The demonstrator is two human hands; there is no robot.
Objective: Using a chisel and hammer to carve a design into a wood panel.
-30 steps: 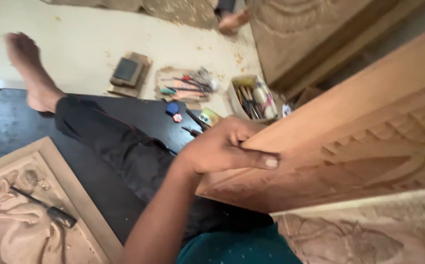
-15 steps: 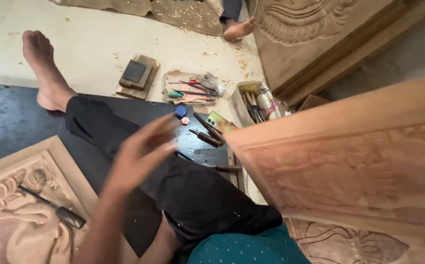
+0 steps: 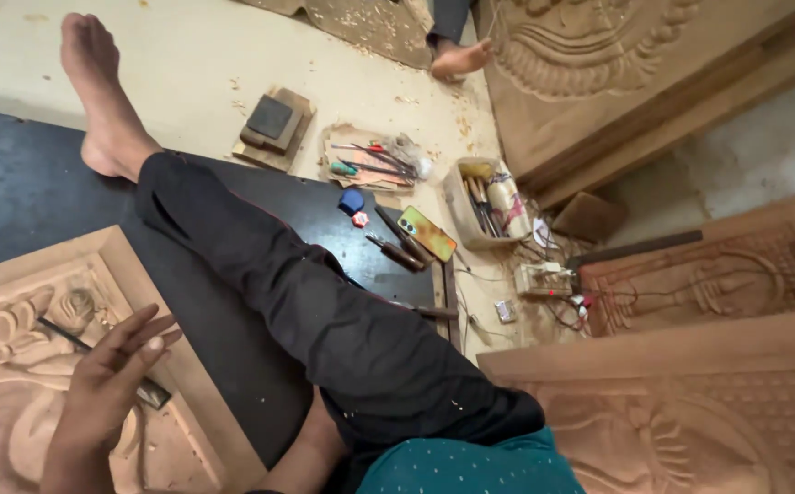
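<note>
Change: the carved board at 3 o'clock, gripped a second ago, has been let go — it now lies flat as the right panel (image 3: 681, 412).
Hand in view: one hand (image 3: 109, 384), brought over to 8 o'clock; which hand it is cannot be told for certain, and the other is not seen.
Fingers: spread apart, clamped on nothing.
Nearest thing: a dark-handled chisel (image 3: 96, 357) lying on the left carved panel (image 3: 13, 338), just under the fingertips.
Meaning: attention is judged to have been shifted from the right panel to the left one — the chisel not yet picked up.
Surroundings: tool tray (image 3: 484, 201) at 1 o'clock on the floor.
</note>
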